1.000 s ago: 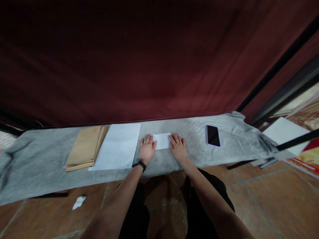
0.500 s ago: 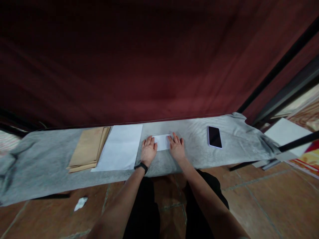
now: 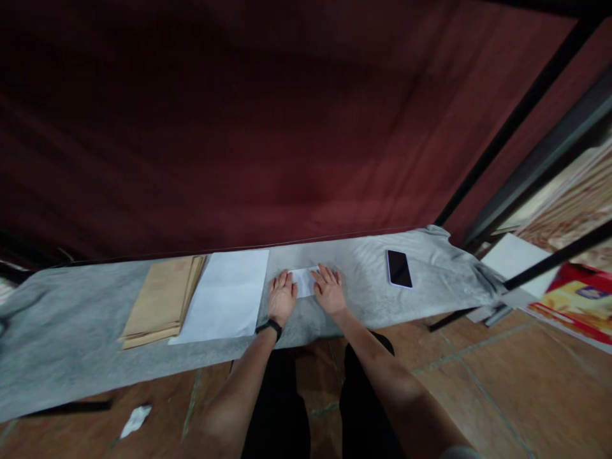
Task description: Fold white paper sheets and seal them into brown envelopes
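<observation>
Small white paper [image 3: 303, 284] is lying flat mid-desk, between the two hands, on the grey-cloth-covered desk [image 3: 361, 303]. Left hand [image 3: 282, 301] is resting palm down at its left edge, fingers straight, fairly close together, pointing away from the wearer. Right hand [image 3: 331, 293] is covering the right end, fingers extended and slightly spread. Neither hand is gripping; both are lying flat (can't tell how hard they're pushing). Left wrist is carrying a black wristband [image 3: 273, 327].

Going outward: large white sheet [image 3: 224, 293] is lying just left of the left hand, apart from the small paper. Brown envelopes [image 3: 160, 296] are sitting stacked beside it, further left, fanned at the right side. Phone [image 3: 399, 268] is lying screen up, well right of the right hand, dark screen showing.

Behind the desk, dark red curtain [image 3: 296, 159] is hanging. White scrap [image 3: 136, 421] is lying on the tiled floor [image 3: 459, 363], lower left. Red-and-yellow printed box [image 3: 578, 299] is showing far right.
</observation>
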Motion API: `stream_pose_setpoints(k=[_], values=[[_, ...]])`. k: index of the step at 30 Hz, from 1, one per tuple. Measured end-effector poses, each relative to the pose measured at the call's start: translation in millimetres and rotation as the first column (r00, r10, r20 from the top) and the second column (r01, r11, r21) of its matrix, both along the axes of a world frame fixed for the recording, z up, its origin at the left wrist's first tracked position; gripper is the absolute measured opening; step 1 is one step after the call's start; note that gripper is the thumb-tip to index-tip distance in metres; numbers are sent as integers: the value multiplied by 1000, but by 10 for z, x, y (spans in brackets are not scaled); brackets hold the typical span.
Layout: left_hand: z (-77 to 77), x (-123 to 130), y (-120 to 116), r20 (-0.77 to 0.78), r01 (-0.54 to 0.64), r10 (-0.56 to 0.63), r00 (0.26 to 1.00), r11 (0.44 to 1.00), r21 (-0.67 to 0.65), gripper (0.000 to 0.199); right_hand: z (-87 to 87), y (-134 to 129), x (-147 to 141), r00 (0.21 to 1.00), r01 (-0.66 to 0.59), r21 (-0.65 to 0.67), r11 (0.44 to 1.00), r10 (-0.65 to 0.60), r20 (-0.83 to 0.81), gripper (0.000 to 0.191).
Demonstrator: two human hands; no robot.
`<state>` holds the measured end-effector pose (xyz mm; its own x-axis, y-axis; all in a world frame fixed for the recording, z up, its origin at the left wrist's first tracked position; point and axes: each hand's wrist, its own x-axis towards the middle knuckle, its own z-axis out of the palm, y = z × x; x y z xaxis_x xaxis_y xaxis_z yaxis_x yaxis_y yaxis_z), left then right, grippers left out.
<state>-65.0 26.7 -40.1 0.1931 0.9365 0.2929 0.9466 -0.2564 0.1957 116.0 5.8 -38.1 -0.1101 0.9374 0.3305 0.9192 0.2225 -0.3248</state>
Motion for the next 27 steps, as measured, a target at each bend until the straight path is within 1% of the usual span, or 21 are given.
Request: stream_pose_setpoints(k=[3,5,7,9,12,14,17,21,24,27], values=[[23,-9,-30,0,15,-15,1000,1000,-4,46,33,-69,-19,978,-207,-18,978,208,37,43],[38,-11,-82,-6,30,-30,1000,1000,0,47,33,-129,-19,961,-267,-55,962,270,56,44],[46,-3,-164,-17,54,-54,998,999,-2,49,19,-194,-6,965,-247,-85,965,253,68,46],[40,16,-269,-34,100,-101,994,995,-22,50,3,-255,14,976,-193,-96,976,201,82,48],[19,55,-440,-67,200,-204,977,978,-62,50,-2,-323,42,984,-129,-88,988,139,112,48],[11,73,-539,-83,235,-241,967,969,-75,51,9,-350,51,983,-117,-79,990,127,135,47],[29,75,-643,-95,244,-250,964,967,-71,52,32,-369,51,979,-114,-69,991,124,163,46],[78,69,-707,-103,250,-256,961,966,-72,51,50,-375,40,978,-108,-64,992,118,175,46],[91,81,-726,-109,229,-235,966,971,-72,53,42,-372,32,977,-107,-66,992,117,176,47],[79,90,-732,-117,198,-204,972,978,-64,59,7,-370,37,979,-79,-65,995,90,185,49]])
